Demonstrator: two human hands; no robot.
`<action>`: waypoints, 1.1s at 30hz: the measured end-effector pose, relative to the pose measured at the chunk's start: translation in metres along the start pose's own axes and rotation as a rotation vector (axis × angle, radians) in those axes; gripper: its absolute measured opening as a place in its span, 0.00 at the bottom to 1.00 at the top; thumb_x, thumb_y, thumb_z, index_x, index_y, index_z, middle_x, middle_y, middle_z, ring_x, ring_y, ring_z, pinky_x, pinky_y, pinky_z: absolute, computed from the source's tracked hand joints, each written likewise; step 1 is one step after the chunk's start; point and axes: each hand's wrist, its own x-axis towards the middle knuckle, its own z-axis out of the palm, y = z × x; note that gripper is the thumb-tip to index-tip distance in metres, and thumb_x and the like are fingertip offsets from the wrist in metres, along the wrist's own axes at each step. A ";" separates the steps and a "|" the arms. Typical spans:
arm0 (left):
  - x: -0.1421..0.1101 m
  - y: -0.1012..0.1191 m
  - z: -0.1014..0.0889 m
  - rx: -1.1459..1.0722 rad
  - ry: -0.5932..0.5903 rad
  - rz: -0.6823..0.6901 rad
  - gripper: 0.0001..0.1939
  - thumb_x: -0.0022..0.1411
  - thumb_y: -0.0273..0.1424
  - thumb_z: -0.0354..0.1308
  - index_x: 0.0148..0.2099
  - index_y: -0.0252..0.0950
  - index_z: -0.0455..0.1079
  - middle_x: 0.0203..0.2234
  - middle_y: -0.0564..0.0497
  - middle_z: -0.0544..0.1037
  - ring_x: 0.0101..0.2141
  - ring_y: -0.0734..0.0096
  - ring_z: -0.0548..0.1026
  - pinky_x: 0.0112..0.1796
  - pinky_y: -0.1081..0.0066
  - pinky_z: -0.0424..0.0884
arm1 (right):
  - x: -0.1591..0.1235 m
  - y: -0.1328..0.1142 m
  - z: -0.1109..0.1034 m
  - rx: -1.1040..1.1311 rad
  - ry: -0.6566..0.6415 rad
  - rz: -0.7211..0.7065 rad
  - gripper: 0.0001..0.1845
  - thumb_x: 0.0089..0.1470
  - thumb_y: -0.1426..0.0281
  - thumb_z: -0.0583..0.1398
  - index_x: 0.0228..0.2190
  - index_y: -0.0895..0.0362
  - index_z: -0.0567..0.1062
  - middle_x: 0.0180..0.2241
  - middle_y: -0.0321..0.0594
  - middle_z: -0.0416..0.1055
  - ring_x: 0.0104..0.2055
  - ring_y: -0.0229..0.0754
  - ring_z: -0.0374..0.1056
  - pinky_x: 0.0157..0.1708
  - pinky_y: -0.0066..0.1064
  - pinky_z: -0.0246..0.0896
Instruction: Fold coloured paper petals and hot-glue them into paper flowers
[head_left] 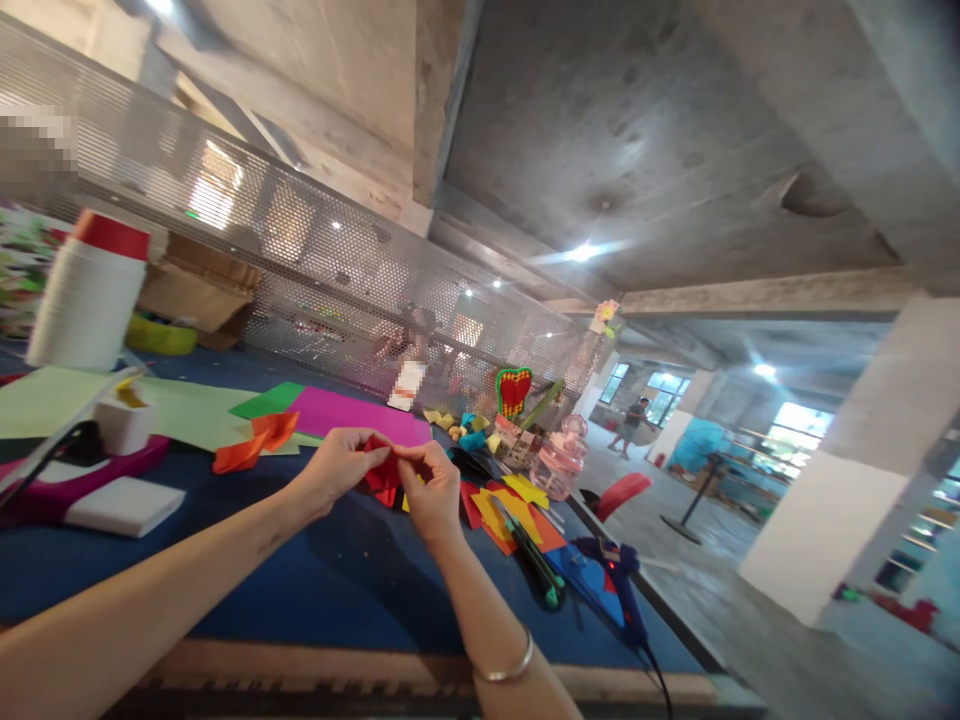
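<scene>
Metal mesh point(352, 285) runs along the back of a blue table point(255, 590) in a bare concrete room. Taking the joined hands as the centre of the dial, a white tub point(86, 300) with a red top stands at ten o'clock and a white block point(131, 505) lies near nine, both well away, which seems to leave working room. Light green paper point(199, 408) lies flat between nine and ten; nearer at nine is folded orange paper point(255, 442), probably within easy reach. At the centre, the left hand point(345, 465) pinches red paper point(382, 475) closely between thumb and fingers, with a purple sheet point(352, 412) flat behind at eleven. The right hand point(433, 490) pinches the other side, fingertips brought together, likely so the small piece cannot slip. Yellow and orange scraps point(487, 510) lie between three and four, a knife point(532, 560) resting on them, a pink jar point(556, 470) at three. Last, near four, a glue gun point(621, 585) lies by the table's edge, its cord trailing forward, perhaps to stay off the paper.
</scene>
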 end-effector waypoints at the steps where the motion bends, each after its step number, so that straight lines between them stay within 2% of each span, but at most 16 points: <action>1: -0.001 0.001 0.000 -0.005 0.000 -0.014 0.10 0.44 0.35 0.60 0.29 0.33 0.70 0.15 0.54 0.73 0.18 0.74 0.71 0.22 0.74 0.67 | 0.000 0.000 -0.001 -0.024 -0.008 -0.034 0.07 0.51 0.72 0.57 0.29 0.57 0.76 0.28 0.38 0.70 0.32 0.37 0.67 0.33 0.27 0.63; 4: -0.003 0.006 -0.001 -0.018 0.009 -0.053 0.10 0.42 0.34 0.61 0.27 0.33 0.69 0.14 0.55 0.72 0.17 0.73 0.71 0.21 0.73 0.66 | 0.002 0.000 -0.003 -0.115 -0.054 -0.128 0.07 0.53 0.72 0.57 0.27 0.57 0.76 0.27 0.37 0.68 0.30 0.37 0.66 0.32 0.27 0.62; 11: -0.008 0.014 -0.002 0.002 -0.022 -0.091 0.12 0.41 0.36 0.62 0.26 0.32 0.69 0.12 0.55 0.72 0.15 0.74 0.70 0.19 0.75 0.64 | 0.000 0.002 -0.012 -0.304 -0.188 -0.249 0.10 0.57 0.72 0.54 0.30 0.55 0.75 0.30 0.39 0.69 0.36 0.38 0.66 0.38 0.28 0.62; 16: -0.009 0.016 -0.003 0.006 -0.028 -0.142 0.17 0.39 0.41 0.64 0.26 0.32 0.69 0.13 0.55 0.72 0.16 0.74 0.70 0.20 0.75 0.64 | -0.003 -0.002 -0.017 -0.436 -0.258 -0.344 0.14 0.54 0.79 0.51 0.34 0.58 0.75 0.34 0.44 0.70 0.40 0.41 0.66 0.42 0.32 0.62; 19: -0.007 0.015 -0.003 0.018 0.001 -0.164 0.18 0.38 0.42 0.65 0.26 0.33 0.69 0.12 0.56 0.70 0.15 0.74 0.69 0.19 0.75 0.63 | -0.005 -0.003 -0.018 -0.445 -0.288 -0.373 0.16 0.53 0.78 0.50 0.37 0.57 0.76 0.38 0.45 0.72 0.43 0.42 0.66 0.46 0.35 0.62; 22: -0.005 0.011 -0.002 0.071 0.030 -0.119 0.16 0.41 0.41 0.63 0.26 0.33 0.69 0.12 0.55 0.71 0.16 0.72 0.69 0.20 0.73 0.63 | -0.006 -0.002 -0.016 -0.307 -0.215 -0.278 0.16 0.52 0.77 0.51 0.37 0.56 0.76 0.38 0.43 0.73 0.42 0.42 0.68 0.45 0.34 0.63; 26: -0.001 0.007 -0.003 0.332 0.108 0.178 0.09 0.46 0.34 0.57 0.29 0.34 0.72 0.21 0.49 0.77 0.25 0.67 0.73 0.29 0.70 0.66 | -0.006 0.001 -0.008 -0.079 -0.020 0.056 0.11 0.54 0.70 0.53 0.32 0.57 0.75 0.28 0.38 0.73 0.29 0.38 0.69 0.30 0.27 0.65; 29: 0.001 0.004 -0.006 0.525 0.150 0.316 0.08 0.49 0.32 0.54 0.31 0.36 0.72 0.24 0.49 0.78 0.29 0.65 0.74 0.33 0.69 0.65 | -0.003 0.005 -0.001 -0.034 -0.002 0.168 0.12 0.52 0.63 0.57 0.28 0.58 0.75 0.24 0.36 0.71 0.25 0.37 0.66 0.26 0.25 0.63; 33: -0.001 0.002 -0.008 0.738 0.157 0.353 0.09 0.53 0.31 0.51 0.34 0.38 0.72 0.27 0.48 0.78 0.30 0.65 0.74 0.33 0.70 0.63 | -0.002 0.010 0.001 0.035 -0.039 0.209 0.13 0.52 0.61 0.59 0.28 0.59 0.76 0.24 0.37 0.73 0.27 0.38 0.68 0.29 0.27 0.65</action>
